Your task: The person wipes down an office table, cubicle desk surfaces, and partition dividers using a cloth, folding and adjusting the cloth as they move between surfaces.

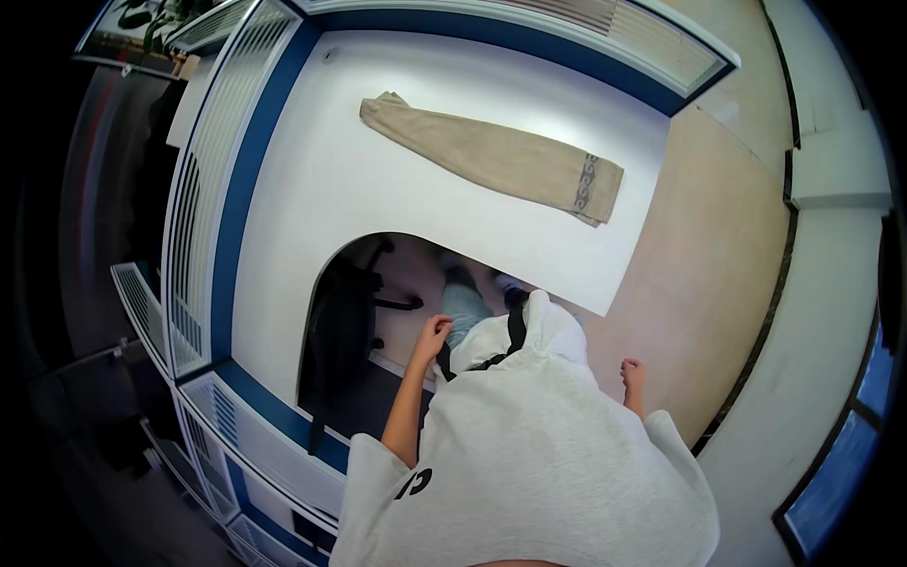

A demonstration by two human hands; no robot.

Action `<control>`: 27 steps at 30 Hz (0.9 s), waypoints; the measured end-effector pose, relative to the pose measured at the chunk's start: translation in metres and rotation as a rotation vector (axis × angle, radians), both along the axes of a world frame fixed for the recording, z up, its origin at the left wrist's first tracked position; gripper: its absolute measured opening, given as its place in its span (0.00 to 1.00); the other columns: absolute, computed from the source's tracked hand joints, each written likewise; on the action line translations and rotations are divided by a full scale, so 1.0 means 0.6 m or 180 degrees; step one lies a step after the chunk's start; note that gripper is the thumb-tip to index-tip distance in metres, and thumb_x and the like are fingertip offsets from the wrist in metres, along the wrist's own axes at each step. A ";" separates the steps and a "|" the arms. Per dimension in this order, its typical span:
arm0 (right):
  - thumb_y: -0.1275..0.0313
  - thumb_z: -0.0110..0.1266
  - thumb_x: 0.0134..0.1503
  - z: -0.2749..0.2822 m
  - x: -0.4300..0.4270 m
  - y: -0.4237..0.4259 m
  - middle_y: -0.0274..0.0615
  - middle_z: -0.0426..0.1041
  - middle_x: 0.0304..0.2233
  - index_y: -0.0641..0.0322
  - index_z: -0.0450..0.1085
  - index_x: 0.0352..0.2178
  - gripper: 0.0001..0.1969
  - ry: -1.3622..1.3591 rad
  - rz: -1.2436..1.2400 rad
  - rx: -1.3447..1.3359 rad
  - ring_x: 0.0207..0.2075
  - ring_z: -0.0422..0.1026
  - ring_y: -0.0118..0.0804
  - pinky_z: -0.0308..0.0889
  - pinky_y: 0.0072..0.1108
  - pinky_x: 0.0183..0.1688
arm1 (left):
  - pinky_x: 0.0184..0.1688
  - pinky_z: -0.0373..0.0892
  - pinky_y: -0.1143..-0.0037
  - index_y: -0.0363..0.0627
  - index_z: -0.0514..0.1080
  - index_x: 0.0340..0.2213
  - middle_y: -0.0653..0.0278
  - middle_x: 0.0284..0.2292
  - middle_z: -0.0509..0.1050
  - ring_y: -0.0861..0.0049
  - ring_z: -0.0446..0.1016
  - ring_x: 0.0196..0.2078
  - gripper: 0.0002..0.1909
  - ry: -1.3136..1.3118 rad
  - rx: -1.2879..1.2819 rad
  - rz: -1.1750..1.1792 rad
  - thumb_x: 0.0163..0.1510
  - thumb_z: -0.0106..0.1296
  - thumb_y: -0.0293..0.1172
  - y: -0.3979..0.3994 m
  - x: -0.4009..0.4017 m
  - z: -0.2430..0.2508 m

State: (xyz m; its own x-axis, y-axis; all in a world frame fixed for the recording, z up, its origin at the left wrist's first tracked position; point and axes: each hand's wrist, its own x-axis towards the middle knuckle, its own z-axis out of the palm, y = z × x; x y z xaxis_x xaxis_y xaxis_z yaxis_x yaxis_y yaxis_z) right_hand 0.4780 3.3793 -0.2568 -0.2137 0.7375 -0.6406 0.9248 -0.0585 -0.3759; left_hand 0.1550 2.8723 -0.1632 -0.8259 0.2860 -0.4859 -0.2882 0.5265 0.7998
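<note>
A pair of tan trousers (pixel 489 156), folded lengthwise, lies flat on the white desk (pixel 305 184). A dark scroll-patterned band crosses the trousers near their right end. My left hand (pixel 435 332) hangs beside my waist, fingers loosely curled, off the desk; whether its fingers are fully closed is unclear. On the other side of my body, my right hand (pixel 633 371) is held low over the floor with curled fingers, touching neither the desk nor the trousers. No held object shows in either hand.
Blue and white partitions with slatted panels (pixel 244 142) border the desk's far and left sides. A black wheeled office chair (pixel 347 319) stands in the desk's curved recess. Beyond the desk's right edge lies beige floor (pixel 723 212), then a pale wall (pixel 836 269).
</note>
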 end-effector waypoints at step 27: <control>0.75 0.57 0.48 0.266 -0.879 0.059 0.48 0.71 0.42 0.55 0.70 0.45 0.20 -0.0778 0.2836 0.1945 0.45 0.70 0.51 0.68 0.38 0.47 | 0.49 0.69 0.68 0.46 0.72 0.44 0.60 0.45 0.74 0.60 0.69 0.49 0.19 0.2891 -0.1361 -0.1388 0.47 0.54 0.24 0.001 -0.961 0.070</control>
